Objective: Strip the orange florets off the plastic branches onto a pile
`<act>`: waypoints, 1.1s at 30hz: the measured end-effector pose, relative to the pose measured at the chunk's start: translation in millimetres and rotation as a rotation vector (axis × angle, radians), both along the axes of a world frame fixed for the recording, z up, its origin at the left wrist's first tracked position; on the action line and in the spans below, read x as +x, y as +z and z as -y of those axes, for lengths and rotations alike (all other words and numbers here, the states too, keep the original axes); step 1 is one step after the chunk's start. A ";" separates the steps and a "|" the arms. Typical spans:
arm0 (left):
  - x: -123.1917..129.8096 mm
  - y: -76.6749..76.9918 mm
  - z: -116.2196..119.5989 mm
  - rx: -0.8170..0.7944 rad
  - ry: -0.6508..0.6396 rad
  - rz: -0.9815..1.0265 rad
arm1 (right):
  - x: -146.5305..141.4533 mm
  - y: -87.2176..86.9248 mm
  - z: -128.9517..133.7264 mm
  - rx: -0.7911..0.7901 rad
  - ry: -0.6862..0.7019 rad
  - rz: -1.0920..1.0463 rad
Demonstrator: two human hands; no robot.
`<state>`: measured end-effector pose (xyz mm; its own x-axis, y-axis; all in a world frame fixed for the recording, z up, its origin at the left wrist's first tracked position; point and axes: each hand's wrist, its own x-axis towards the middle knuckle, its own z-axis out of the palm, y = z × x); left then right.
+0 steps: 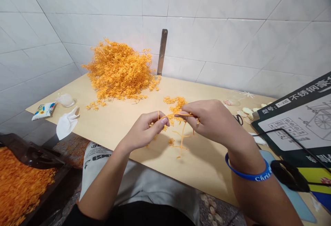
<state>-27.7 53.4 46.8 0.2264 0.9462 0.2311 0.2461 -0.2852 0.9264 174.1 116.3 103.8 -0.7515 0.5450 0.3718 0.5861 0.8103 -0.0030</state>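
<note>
My left hand (148, 127) pinches a thin orange plastic stem between thumb and fingers, above the middle of the table. Close beside it on the right, my right hand (207, 121) is closed on the same orange stem (172, 115). Small branching sprigs (182, 140) hang below my hands, some of them bare of blossoms. Beyond my fingers lies a small cluster of orange plastic flowers (177, 102), partly hidden by my right hand. A large heap of orange plastic flower sprigs (121, 71) rests at the back left of the table.
The pale table (204, 174) meets a tiled wall, where a metal bracket (162, 52) stands. A snack packet (43, 111) and white tissue (66, 124) lie left. At right are a printed box (297, 115) and black cable (292, 134). Orange pieces (23, 181) fill a container lower left.
</note>
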 end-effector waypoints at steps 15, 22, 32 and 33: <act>-2.9 3.0 74.2 -0.290 -0.249 0.150 | 37.0 14.6 2.5 0.661 0.225 -0.187; -19.5 -2.6 78.5 -0.332 -0.266 0.177 | 26.1 12.1 -12.4 0.707 0.298 -0.200; -42.8 -11.6 78.3 -0.359 -0.027 0.117 | 45.8 10.6 -40.4 0.547 0.064 -0.299; -49.0 -15.9 78.0 -0.358 0.050 0.105 | 54.1 12.3 -46.2 0.495 -0.086 -0.386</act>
